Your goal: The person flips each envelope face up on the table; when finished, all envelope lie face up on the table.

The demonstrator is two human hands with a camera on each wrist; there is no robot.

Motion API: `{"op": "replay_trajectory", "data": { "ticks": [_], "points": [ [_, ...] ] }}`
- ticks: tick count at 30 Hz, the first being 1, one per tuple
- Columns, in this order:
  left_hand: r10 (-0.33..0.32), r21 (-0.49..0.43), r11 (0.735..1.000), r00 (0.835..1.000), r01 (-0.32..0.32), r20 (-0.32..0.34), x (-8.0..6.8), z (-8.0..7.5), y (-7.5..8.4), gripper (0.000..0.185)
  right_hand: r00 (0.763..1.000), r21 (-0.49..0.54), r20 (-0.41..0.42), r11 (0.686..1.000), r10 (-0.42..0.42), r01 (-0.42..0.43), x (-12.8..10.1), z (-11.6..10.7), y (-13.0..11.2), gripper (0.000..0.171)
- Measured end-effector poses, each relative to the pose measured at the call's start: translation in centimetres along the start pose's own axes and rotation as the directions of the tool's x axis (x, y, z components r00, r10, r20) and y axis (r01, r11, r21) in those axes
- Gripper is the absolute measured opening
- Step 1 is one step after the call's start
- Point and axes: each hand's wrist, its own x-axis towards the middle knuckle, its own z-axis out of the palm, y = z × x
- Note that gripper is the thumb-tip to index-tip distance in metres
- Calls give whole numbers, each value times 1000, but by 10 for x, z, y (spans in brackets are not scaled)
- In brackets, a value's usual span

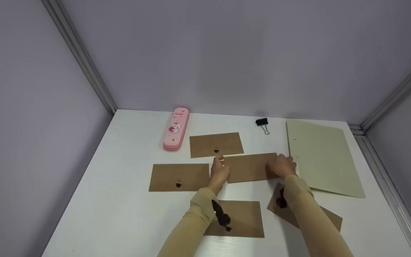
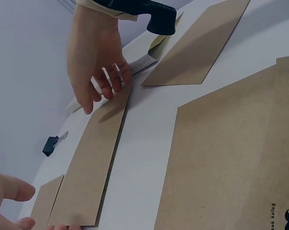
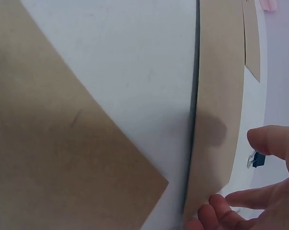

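A brown envelope point(image 1: 250, 167) lies at the middle of the white table point(image 1: 127, 142), its near long edge raised a little. My left hand point(image 1: 219, 173) holds its left end, with fingertips point(image 2: 63, 226) at the edge and the thumb point(image 2: 15, 189) lifted off. At the right end is my right hand point(image 1: 282, 166), whose bent fingers point(image 2: 110, 84) touch that end while its thumb point(image 3: 269, 141) stays clear. The right wrist view shows the envelope point(image 3: 216, 120) edge-on, with fingertips point(image 3: 221, 206) curled under its corner.
Several more brown envelopes lie around: far point(image 1: 216, 144), left point(image 1: 178, 177), near point(image 1: 243, 218) and under my right forearm point(image 1: 328, 218). A pink pencil case point(image 1: 176, 128) and a black binder clip point(image 1: 262, 123) sit at the back. A pale green sheet point(image 1: 321, 157) lies right. Walls enclose three sides.
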Motion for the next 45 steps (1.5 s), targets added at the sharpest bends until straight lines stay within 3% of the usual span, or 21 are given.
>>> {"op": "replay_trajectory", "data": {
  "ticks": [4,8,14,17,20,24,28,33,37,41,45],
  "points": [
    [-15,5,1000,1000,16,-16,1,-2,2,66,999,32,-41,999,14,-13,-1,-2,3,65],
    [-8,-13,1000,999,7,-49,3,-5,3,58,997,111,-74,994,10,-2,-2,-5,5,56],
    [69,0,998,994,-69,-82,7,-15,4,42,995,241,-97,970,-14,37,-3,-13,5,58],
    [121,3,993,986,-122,-112,9,-19,8,34,986,290,-162,954,-30,77,-4,-19,-1,58],
    [201,41,980,966,-197,-164,10,-21,12,27,969,313,-245,942,-44,122,-8,-23,-8,58],
    [307,116,951,925,-288,-222,10,-22,18,21,940,296,-335,940,-64,170,-13,-26,-17,63],
    [357,131,934,902,-334,-243,6,-19,26,21,902,310,-428,927,-60,209,-16,-29,-25,65],
    [367,38,928,895,-370,-253,1,-14,40,29,843,417,-537,857,-38,304,-20,-32,-30,62],
    [365,-25,922,890,-386,-272,-3,-9,51,36,814,495,-581,785,-20,372,-22,-34,-33,63],
    [320,-111,925,904,-363,-283,-6,-7,61,42,786,556,-617,722,26,412,-24,-37,-36,60],
    [278,-190,921,916,-339,-288,-8,-7,68,35,763,598,-641,678,83,428,-27,-40,-40,55]
  ]
}}
